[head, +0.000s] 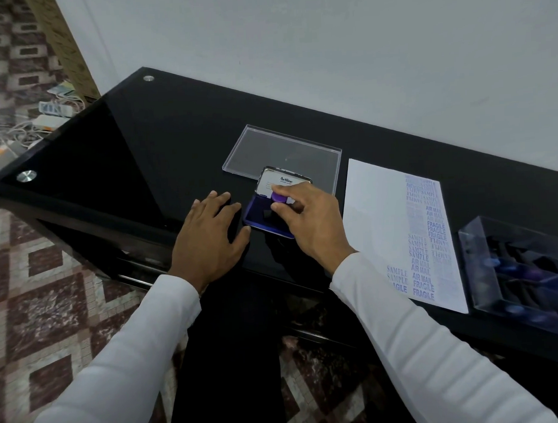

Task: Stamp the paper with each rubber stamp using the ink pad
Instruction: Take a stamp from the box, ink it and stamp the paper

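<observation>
An open blue ink pad [259, 219] lies on the black desk, its lid [278, 181] raised behind it. My right hand [309, 219] pinches the purple knob of a rubber stamp [279, 198] that stands on the pad. Flat on the desk just left of the pad lies my left hand [210, 231], fingers straight, its thumb near the pad's front corner. To the right is a white paper [376, 227] covered with blue SAMPLE, AIR MAIL and FRAGILE prints along its right half.
A clear plastic lid [237, 155] lies behind the ink pad. A clear box [475, 267] with several purple-handled stamps stands at the far right beside the paper. The desk's glass top [142, 146] ends at the left above a patterned floor with cables.
</observation>
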### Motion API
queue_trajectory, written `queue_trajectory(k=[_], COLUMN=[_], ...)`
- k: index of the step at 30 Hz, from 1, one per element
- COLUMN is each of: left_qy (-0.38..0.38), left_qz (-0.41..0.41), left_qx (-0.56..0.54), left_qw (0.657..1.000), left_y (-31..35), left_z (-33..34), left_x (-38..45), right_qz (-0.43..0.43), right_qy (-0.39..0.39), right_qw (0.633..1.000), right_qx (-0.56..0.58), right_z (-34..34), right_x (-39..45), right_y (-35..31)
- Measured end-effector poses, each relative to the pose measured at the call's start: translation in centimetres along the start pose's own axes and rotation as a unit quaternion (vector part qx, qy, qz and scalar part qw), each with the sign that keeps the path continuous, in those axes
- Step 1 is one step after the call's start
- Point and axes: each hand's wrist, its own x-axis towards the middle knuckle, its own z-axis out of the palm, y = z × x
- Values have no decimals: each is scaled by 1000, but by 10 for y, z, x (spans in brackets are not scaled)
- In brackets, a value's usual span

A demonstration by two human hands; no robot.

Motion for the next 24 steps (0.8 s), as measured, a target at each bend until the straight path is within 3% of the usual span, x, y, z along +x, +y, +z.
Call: queue_trajectory(k=[10,24], left_qy=[13,-46], left_qz=[52,146], left_qx=[-56,-94], left_qw=[997,984], left_y=[51,155], left_z=[-9,25], left_x=[9,11], right_qz=[11,75], right_qy=[65,154], right_qw=[998,985], right_qx=[22,-1], right_z=[-43,-131], right_x=[-23,-80], right_y=[14,69])
